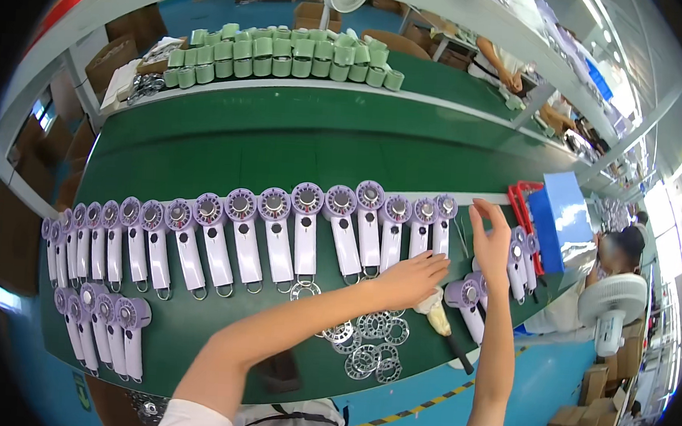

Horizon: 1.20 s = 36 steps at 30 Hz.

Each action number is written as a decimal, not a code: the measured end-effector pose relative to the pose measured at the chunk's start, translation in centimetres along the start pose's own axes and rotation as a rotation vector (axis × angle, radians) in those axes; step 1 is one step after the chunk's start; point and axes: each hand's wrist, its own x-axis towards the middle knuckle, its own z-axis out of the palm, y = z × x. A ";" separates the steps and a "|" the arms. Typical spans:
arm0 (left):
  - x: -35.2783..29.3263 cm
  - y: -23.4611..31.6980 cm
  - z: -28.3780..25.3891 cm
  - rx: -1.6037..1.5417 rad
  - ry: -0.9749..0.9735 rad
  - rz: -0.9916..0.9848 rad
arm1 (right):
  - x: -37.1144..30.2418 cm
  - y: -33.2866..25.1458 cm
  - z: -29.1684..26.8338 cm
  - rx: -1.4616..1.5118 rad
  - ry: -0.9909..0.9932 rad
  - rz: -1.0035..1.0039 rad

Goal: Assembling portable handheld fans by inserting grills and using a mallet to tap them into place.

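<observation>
A long row of lilac handheld fans (306, 219), each with a round head and a wrist loop at its handle end, lies across the green bench. Over the handle ends at the row's right side is my left hand (413, 280), its fingers stretched out and nothing visible in them. My right hand (490, 236) is raised beside the row's last fan (444, 219), fingers bent but apart, with no held thing showing. Thin metal tweezers (461, 234) lie between that fan and my right hand. Below my left hand are several silver rings (377, 324) and a dark-handled tool with a pale wrapped part (438, 316).
More lilac fans (104, 319) lie at the near left; others (519, 263) stand by a blue bin (563, 226) and red rack (523, 205) at right. Green cylindrical parts (288, 53) line the far shelf. Co-workers sit beyond; a white fan (611, 304) stands at right.
</observation>
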 end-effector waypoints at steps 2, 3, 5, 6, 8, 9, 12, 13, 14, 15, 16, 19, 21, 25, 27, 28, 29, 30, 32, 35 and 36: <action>-2.9 1.6 -2.9 -0.112 0.043 -0.001 | -2.8 -3.4 -1.1 0.048 -0.013 0.013; -4.1 2.1 -4.4 -0.155 0.015 -0.022 | -4.6 -4.8 -1.4 0.062 -0.016 0.007; -7.4 3.6 -8.1 -0.238 0.006 -0.107 | -9.1 -6.6 -0.2 0.068 -0.027 0.028; -9.5 4.2 -9.3 -0.236 0.051 -0.153 | -11.4 -8.0 0.8 0.138 -0.095 0.086; -14.1 6.0 -11.9 -0.207 0.131 -0.292 | -15.6 -10.6 3.2 0.168 -0.266 0.002; -16.7 6.8 -12.6 -0.226 0.189 -0.376 | -17.7 -12.0 4.2 0.166 -0.394 0.047; -23.2 8.8 -13.6 -0.229 0.398 -0.679 | -21.9 -13.7 6.4 0.046 -0.458 -0.052; -24.8 9.4 -13.8 -0.236 0.447 -0.779 | -23.2 -12.9 7.1 -0.026 -0.427 -0.098; -26.6 10.1 -13.8 -0.209 0.505 -0.871 | -23.8 -12.2 7.3 -0.037 -0.433 -0.083; -28.4 11.0 -14.1 -0.148 0.527 -0.944 | -23.8 -11.6 7.4 -0.056 -0.441 -0.087; -30.2 11.9 -14.4 -0.069 0.571 -1.017 | -23.4 -11.4 7.5 -0.083 -0.495 -0.074; -33.9 14.7 -15.5 0.230 0.705 -1.165 | -21.9 -9.9 7.6 -0.089 -0.552 -0.237; -36.6 15.2 -15.9 0.467 0.803 -1.227 | -21.4 -10.0 7.3 -0.138 -0.577 -0.261; -41.2 15.2 -17.5 0.624 0.810 -1.402 | -21.0 -10.6 6.9 -0.088 -0.569 -0.148; -42.1 15.1 -18.2 0.726 0.655 -1.486 | -20.8 -11.4 6.9 -0.053 -0.542 -0.012; -42.3 15.1 -18.1 0.709 0.656 -1.485 | -20.7 -11.8 7.0 -0.040 -0.527 -0.022; -42.4 15.1 -18.0 0.717 0.566 -1.511 | -20.6 -12.1 7.2 -0.029 -0.512 -0.031; -42.6 14.8 -18.0 0.720 0.473 -1.520 | -20.6 -12.8 7.3 -0.026 -0.485 0.005; -42.4 14.2 -17.8 0.657 0.436 -1.564 | -20.6 -13.1 7.6 -0.049 -0.436 0.044; -42.2 12.8 -17.5 0.519 0.481 -1.577 | -20.4 -13.5 7.9 -0.085 -0.373 0.143; -42.5 12.6 -17.3 0.497 0.492 -1.568 | -20.2 -14.0 8.2 -0.064 -0.326 0.194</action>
